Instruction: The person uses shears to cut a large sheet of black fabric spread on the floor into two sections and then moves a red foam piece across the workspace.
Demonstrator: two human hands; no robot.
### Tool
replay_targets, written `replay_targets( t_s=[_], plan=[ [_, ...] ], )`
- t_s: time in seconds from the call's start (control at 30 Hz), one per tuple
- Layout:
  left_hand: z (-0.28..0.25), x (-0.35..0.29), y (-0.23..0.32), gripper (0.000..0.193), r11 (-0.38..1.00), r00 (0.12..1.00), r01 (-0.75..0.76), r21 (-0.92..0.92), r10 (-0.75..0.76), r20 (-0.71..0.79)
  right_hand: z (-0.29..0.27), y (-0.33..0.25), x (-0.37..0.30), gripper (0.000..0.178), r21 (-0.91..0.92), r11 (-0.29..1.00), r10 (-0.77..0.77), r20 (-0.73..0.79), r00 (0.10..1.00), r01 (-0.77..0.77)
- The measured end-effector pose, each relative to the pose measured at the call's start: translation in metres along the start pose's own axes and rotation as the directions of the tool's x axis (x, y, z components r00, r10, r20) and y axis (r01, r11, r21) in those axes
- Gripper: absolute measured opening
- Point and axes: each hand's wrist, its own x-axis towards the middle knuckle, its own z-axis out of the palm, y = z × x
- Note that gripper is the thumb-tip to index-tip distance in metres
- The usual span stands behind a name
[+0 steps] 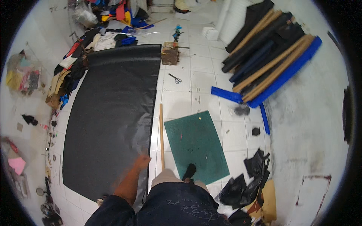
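Observation:
A long sheet of black, slightly glossy material (109, 116) lies spread over the floor on the left, coming off a roll (124, 53) at its far end. My left hand (143, 162) is over the sheet's right edge, low in the picture. It is smeared by motion, so whether the fingers grip the edge cannot be made out. My right hand is not in view. Just right of the sheet lies a thin wooden stick (161, 135). A green cutting mat (196, 145) is beside it, and my dark-covered foot (189, 171) is on the mat.
Scissors (175, 78) lie on the tiles near a brown block (170, 54) at the roll's end. Several long rolls (267, 56) lean at the right wall. Scraps of cloth (109, 39) are heaped at the far left, and black pieces (241, 190) lie at the lower right.

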Motion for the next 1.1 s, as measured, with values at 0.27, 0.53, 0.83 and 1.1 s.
replay_targets(
  t_s=[0.27,0.53,0.83,1.1],
  plan=[
    [0.009,0.003,-0.149,0.041,0.756,0.87,0.149,0.638,-0.407,0.279,-0.251,-0.379,0.31,0.019,-0.015,0.962,-0.252,-0.442,0.861,0.274],
    [-0.039,0.157,-0.056,0.057,0.903,0.94,0.336,0.267,-0.341,-0.029,-0.091,-0.719,0.476,0.03,-0.237,0.717,-0.652,0.103,0.751,0.655],
    [-0.267,0.348,0.259,0.043,0.79,0.811,-0.025,-0.613,-0.343,-0.475,0.107,-0.974,0.46,0.04,-0.189,0.203,-0.454,0.851,0.263,0.961],
    [-0.152,0.43,0.266,0.051,0.819,0.729,0.269,-0.506,-0.517,-0.448,0.169,-1.22,0.498,0.054,-0.149,-0.357,0.102,0.975,0.197,0.922]
  ],
)
